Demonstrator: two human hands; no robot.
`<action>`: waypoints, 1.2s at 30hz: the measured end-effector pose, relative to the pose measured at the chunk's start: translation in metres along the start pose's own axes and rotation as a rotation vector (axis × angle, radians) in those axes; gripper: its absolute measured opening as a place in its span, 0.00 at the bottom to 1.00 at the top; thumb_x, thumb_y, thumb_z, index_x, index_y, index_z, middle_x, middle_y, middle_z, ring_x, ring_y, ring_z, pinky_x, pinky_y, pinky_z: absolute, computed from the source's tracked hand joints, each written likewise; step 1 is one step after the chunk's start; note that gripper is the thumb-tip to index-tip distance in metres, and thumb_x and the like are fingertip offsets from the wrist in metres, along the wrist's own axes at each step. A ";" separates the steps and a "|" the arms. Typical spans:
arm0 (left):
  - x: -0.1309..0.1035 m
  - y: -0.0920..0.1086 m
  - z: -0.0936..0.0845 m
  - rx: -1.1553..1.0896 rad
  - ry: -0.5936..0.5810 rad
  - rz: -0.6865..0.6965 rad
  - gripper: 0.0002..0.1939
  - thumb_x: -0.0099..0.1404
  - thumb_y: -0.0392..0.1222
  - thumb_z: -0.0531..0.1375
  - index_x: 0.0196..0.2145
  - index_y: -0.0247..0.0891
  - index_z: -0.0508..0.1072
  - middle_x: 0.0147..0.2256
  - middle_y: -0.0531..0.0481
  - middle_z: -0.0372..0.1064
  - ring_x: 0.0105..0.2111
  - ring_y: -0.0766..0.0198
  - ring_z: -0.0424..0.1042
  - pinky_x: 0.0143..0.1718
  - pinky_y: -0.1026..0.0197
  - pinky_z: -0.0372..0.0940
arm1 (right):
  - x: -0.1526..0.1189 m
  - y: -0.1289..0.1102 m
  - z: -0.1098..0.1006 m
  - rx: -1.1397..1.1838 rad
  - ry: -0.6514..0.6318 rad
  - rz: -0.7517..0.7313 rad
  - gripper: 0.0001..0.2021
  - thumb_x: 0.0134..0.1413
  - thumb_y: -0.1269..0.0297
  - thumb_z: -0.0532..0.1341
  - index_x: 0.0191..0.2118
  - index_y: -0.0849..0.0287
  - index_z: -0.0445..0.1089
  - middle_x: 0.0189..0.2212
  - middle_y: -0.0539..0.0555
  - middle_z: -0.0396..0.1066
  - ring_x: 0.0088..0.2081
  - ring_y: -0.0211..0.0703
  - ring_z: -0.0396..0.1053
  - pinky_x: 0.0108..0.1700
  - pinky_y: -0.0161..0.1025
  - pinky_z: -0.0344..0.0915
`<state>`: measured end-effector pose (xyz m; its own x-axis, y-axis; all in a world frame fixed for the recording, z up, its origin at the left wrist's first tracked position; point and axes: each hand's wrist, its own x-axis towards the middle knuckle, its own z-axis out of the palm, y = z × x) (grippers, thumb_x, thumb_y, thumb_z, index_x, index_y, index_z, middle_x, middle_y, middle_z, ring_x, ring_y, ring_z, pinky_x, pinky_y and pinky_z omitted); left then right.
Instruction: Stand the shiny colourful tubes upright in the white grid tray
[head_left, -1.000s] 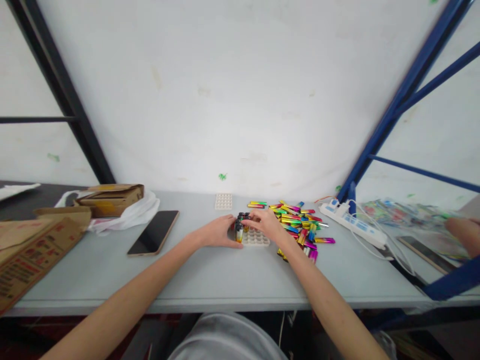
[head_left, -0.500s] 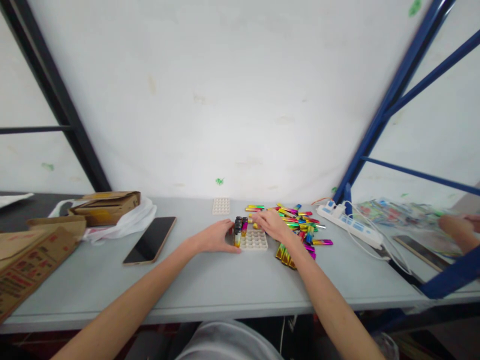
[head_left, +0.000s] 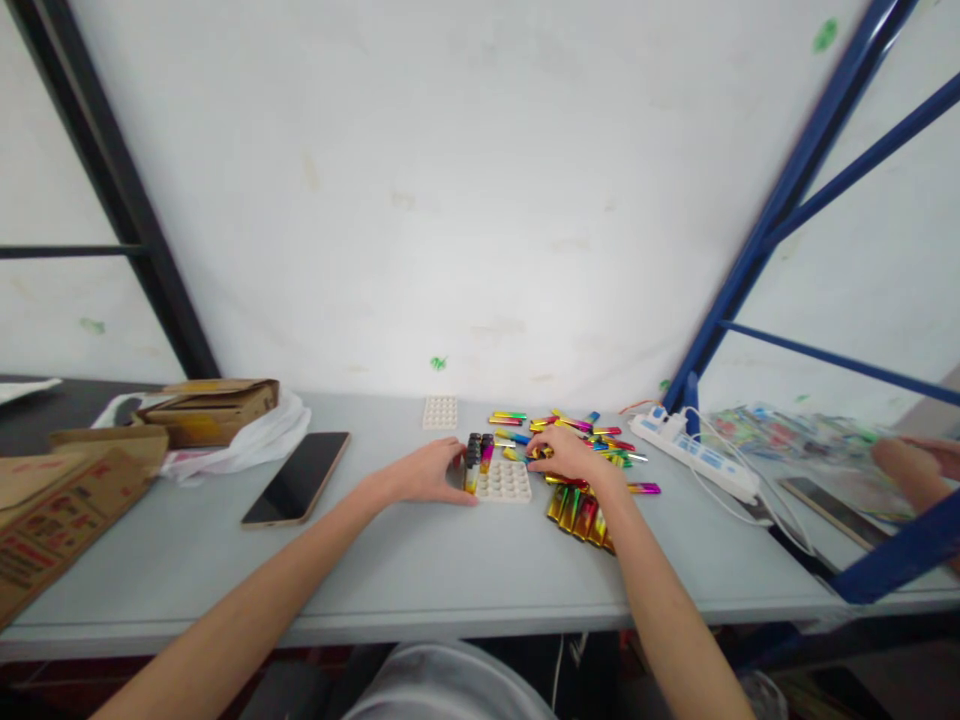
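Observation:
My left hand (head_left: 431, 472) curves round the left end of a white tray (head_left: 510, 483) with rows of round holes. Its thumb is at the front corner and its fingers are behind. Several lighters (head_left: 472, 462) with black tops and shiny coloured bodies stand upright in the tray's left rows. Just right of the tray, my right hand (head_left: 566, 455) is closed at the pile, fingertips round a gold-coloured lighter (head_left: 541, 454), partly hidden. Loose shiny lighters (head_left: 577, 425) lie spread behind that hand, and a row of gold ones (head_left: 577, 512) lies in front of it.
A second white tray (head_left: 440, 412) lies near the wall. To the left are a phone (head_left: 298, 480), a plastic bag (head_left: 281, 430) and cardboard boxes (head_left: 217, 412). On the right are a power strip (head_left: 694, 452), a blue frame (head_left: 739, 270) and another person's hand (head_left: 911, 468).
My right hand has moved right, from above the tray to the lighter pile, and its fingers have closed there. My left hand stays at the tray. The view has shifted slightly.

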<state>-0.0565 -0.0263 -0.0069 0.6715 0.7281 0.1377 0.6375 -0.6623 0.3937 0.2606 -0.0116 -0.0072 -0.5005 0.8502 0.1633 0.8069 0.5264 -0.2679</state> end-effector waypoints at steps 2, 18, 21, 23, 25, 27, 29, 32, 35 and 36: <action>0.000 -0.001 -0.001 0.011 0.004 -0.006 0.32 0.53 0.67 0.70 0.42 0.36 0.73 0.41 0.42 0.73 0.40 0.48 0.73 0.43 0.53 0.67 | 0.001 -0.001 0.004 -0.039 -0.003 0.002 0.11 0.55 0.61 0.73 0.44 0.56 0.82 0.45 0.59 0.78 0.50 0.55 0.72 0.54 0.46 0.64; 0.003 -0.010 0.011 0.002 0.096 0.020 0.33 0.53 0.71 0.69 0.39 0.37 0.74 0.40 0.42 0.73 0.40 0.48 0.73 0.41 0.53 0.68 | 0.016 -0.032 0.000 1.021 0.470 0.143 0.23 0.55 0.38 0.67 0.39 0.56 0.74 0.37 0.54 0.78 0.40 0.47 0.75 0.43 0.42 0.73; 0.004 -0.010 0.014 -0.041 0.108 0.029 0.34 0.53 0.71 0.69 0.41 0.37 0.75 0.40 0.42 0.73 0.40 0.48 0.73 0.41 0.54 0.67 | 0.015 -0.046 0.002 1.302 0.428 0.137 0.22 0.55 0.39 0.68 0.40 0.54 0.72 0.41 0.55 0.79 0.42 0.48 0.77 0.45 0.44 0.74; 0.004 -0.010 0.015 -0.051 0.111 0.032 0.34 0.53 0.71 0.69 0.41 0.36 0.75 0.39 0.43 0.73 0.39 0.48 0.73 0.41 0.54 0.67 | 0.015 -0.053 0.002 1.408 0.404 0.112 0.21 0.55 0.42 0.69 0.42 0.53 0.72 0.42 0.55 0.79 0.42 0.49 0.78 0.45 0.46 0.74; 0.004 -0.009 0.014 -0.056 0.115 0.039 0.34 0.53 0.70 0.70 0.42 0.36 0.75 0.39 0.43 0.73 0.39 0.49 0.72 0.41 0.54 0.66 | 0.015 -0.057 0.003 1.444 0.409 0.104 0.21 0.54 0.43 0.71 0.45 0.53 0.72 0.40 0.54 0.78 0.40 0.47 0.77 0.45 0.45 0.74; 0.004 -0.009 0.014 -0.063 0.118 0.050 0.33 0.54 0.69 0.70 0.43 0.37 0.76 0.39 0.43 0.73 0.38 0.51 0.72 0.41 0.55 0.66 | 0.016 -0.060 0.003 1.460 0.438 0.111 0.23 0.52 0.43 0.71 0.46 0.53 0.72 0.35 0.51 0.75 0.37 0.43 0.75 0.44 0.42 0.74; 0.004 -0.008 0.014 -0.069 0.114 0.056 0.32 0.55 0.68 0.70 0.44 0.37 0.76 0.39 0.44 0.73 0.38 0.51 0.71 0.41 0.55 0.66 | 0.017 -0.062 0.004 1.463 0.449 0.125 0.25 0.51 0.41 0.71 0.46 0.52 0.71 0.30 0.47 0.69 0.32 0.39 0.72 0.39 0.39 0.73; 0.004 -0.008 0.013 -0.071 0.101 0.048 0.33 0.55 0.67 0.70 0.44 0.36 0.76 0.39 0.43 0.73 0.39 0.50 0.71 0.41 0.54 0.66 | 0.018 -0.064 0.008 1.373 0.400 0.180 0.24 0.54 0.38 0.68 0.45 0.52 0.69 0.26 0.44 0.62 0.25 0.35 0.63 0.28 0.34 0.66; 0.004 -0.008 0.013 -0.071 0.096 0.034 0.33 0.54 0.68 0.70 0.43 0.36 0.75 0.39 0.43 0.73 0.39 0.49 0.72 0.40 0.54 0.66 | 0.019 -0.066 0.013 1.278 0.355 0.226 0.23 0.56 0.38 0.67 0.42 0.53 0.68 0.23 0.43 0.59 0.21 0.33 0.56 0.21 0.30 0.54; 0.004 -0.007 0.013 -0.068 0.094 0.031 0.33 0.54 0.68 0.70 0.42 0.36 0.74 0.39 0.43 0.73 0.39 0.49 0.72 0.40 0.54 0.66 | 0.019 -0.066 0.014 1.264 0.346 0.230 0.23 0.57 0.39 0.67 0.40 0.54 0.68 0.22 0.43 0.59 0.21 0.33 0.56 0.20 0.30 0.52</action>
<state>-0.0535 -0.0206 -0.0212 0.6503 0.7229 0.2337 0.5877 -0.6736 0.4481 0.1936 -0.0305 -0.0002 -0.1355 0.9749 0.1768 -0.0768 0.1675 -0.9829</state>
